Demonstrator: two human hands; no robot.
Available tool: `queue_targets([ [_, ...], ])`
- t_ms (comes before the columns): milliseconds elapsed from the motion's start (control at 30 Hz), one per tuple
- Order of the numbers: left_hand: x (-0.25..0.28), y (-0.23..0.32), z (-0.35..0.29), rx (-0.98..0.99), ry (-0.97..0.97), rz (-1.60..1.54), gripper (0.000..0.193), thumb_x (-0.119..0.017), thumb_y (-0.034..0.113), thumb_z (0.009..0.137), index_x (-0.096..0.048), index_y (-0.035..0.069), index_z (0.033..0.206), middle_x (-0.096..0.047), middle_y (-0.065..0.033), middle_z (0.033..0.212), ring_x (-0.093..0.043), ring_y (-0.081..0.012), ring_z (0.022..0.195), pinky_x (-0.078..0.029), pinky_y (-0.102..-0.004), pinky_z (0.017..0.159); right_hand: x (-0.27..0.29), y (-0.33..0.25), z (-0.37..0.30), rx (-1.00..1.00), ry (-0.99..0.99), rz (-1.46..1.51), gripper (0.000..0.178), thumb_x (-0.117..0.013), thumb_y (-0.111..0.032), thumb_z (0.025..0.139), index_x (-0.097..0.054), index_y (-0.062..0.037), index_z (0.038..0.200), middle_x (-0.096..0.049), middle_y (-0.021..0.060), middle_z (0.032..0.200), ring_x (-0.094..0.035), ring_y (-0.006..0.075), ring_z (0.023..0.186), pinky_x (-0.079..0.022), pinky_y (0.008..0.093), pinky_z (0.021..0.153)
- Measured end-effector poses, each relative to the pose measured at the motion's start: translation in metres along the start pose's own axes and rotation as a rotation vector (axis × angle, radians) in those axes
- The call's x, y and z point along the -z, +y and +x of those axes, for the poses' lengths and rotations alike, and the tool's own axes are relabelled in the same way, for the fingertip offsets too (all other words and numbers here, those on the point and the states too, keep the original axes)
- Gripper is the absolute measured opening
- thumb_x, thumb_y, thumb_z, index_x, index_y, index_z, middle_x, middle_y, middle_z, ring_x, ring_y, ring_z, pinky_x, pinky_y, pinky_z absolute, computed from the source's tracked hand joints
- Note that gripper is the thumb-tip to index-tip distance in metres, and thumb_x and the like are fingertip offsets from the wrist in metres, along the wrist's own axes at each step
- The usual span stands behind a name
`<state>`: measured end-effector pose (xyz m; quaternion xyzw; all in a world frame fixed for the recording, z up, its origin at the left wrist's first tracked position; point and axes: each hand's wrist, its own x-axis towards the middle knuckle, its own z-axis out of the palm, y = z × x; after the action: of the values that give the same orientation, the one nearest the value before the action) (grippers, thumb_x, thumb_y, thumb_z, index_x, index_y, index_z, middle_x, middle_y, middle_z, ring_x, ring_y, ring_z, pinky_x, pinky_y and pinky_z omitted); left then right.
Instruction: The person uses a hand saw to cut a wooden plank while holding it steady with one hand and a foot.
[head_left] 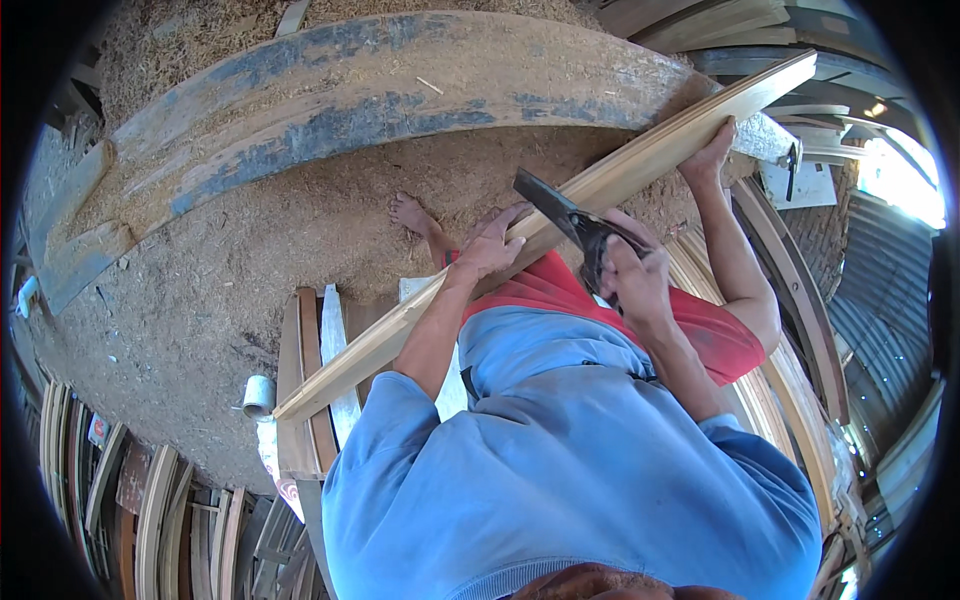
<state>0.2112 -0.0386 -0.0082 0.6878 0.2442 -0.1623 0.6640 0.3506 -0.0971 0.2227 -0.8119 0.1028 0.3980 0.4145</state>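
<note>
A long, pale wooden plank (700, 118) with grooved edges lies slantwise across my lap, from lower left to upper right. My left hand (487, 247) grips it near the middle, fingers over the far edge and thumb along the near side. In my right hand (640, 272) is a dark bladed hand tool (548, 200), held by its black handle. Its blade crosses over the plank just right of my left hand; whether it touches the wood I cannot tell. My bare right foot (708, 152) is against the plank's near side, toward its upper end.
A wide curved board (330, 85) with worn blue-grey paint lies beyond me on the dirt floor (200, 350). Wood shavings are scattered about. A white roll or cup (259, 394) stands by the plank's lower end. Stacked timber (155, 510) lines the lower left, and curved planks (795, 285) the right.
</note>
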Motion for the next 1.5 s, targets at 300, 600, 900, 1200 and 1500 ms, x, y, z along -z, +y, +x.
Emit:
queue_targets([
  [300,0.008,-0.03,-0.061,0.392,-0.033,0.218,0.079,-0.065,0.064,0.089,-0.046,0.005,0.138,-0.069,-0.0306,0.117,-0.066,-0.0483,0.112,-0.051,-0.055,0.097,-0.004,0.004,0.01,-0.018,-0.006,-0.03,0.034,-0.056,-0.004,0.1,-0.057,0.0035,0.133,-0.057,0.0017,0.07,-0.049,0.0087,0.049,-0.041,0.0268,0.042],
  [600,-0.004,-0.035,-0.058,0.378,0.007,0.302,0.079,-0.058,0.071,0.09,-0.048,0.004,0.13,-0.071,-0.0302,0.108,-0.069,-0.0482,0.103,-0.053,-0.0564,0.089,-0.02,0.048,0.08,-0.08,-0.054,0.014,0.042,-0.057,-0.007,0.1,-0.052,0.0025,0.141,-0.058,0.0018,0.072,-0.05,0.009,0.05,-0.042,0.0266,0.044],
  [900,-0.005,-0.043,-0.053,0.355,0.015,0.301,0.084,-0.057,0.074,0.089,-0.047,0.003,0.133,-0.071,-0.0293,0.107,-0.069,-0.0478,0.102,-0.054,-0.056,0.088,-0.023,0.041,0.073,-0.006,-0.063,0.078,0.041,-0.054,-0.008,0.104,-0.05,0.0015,0.143,-0.057,0.0022,0.072,-0.049,0.0094,0.048,-0.041,0.0268,0.042],
  [1200,-0.003,-0.039,-0.054,0.353,-0.011,0.284,0.082,-0.058,0.071,0.089,-0.05,0.002,0.134,-0.071,-0.0296,0.108,-0.069,-0.0476,0.104,-0.053,-0.0552,0.09,-0.007,0.018,0.006,0.009,0.024,0.048,0.033,-0.055,-0.006,0.103,-0.055,0.0031,0.135,-0.055,0.0017,0.07,-0.047,0.0084,0.046,-0.039,0.0265,0.04],
  [1500,-0.004,-0.045,-0.051,0.362,-0.017,0.288,0.084,-0.058,0.073,0.089,-0.051,0.002,0.132,-0.072,-0.0288,0.107,-0.069,-0.0475,0.104,-0.053,-0.0548,0.09,0.025,0.004,-0.032,0.073,-0.114,-0.01,0.034,-0.057,-0.005,0.101,-0.057,0.0026,0.134,-0.062,0.0045,0.076,-0.053,0.0082,0.054,-0.044,0.025,0.047],
])
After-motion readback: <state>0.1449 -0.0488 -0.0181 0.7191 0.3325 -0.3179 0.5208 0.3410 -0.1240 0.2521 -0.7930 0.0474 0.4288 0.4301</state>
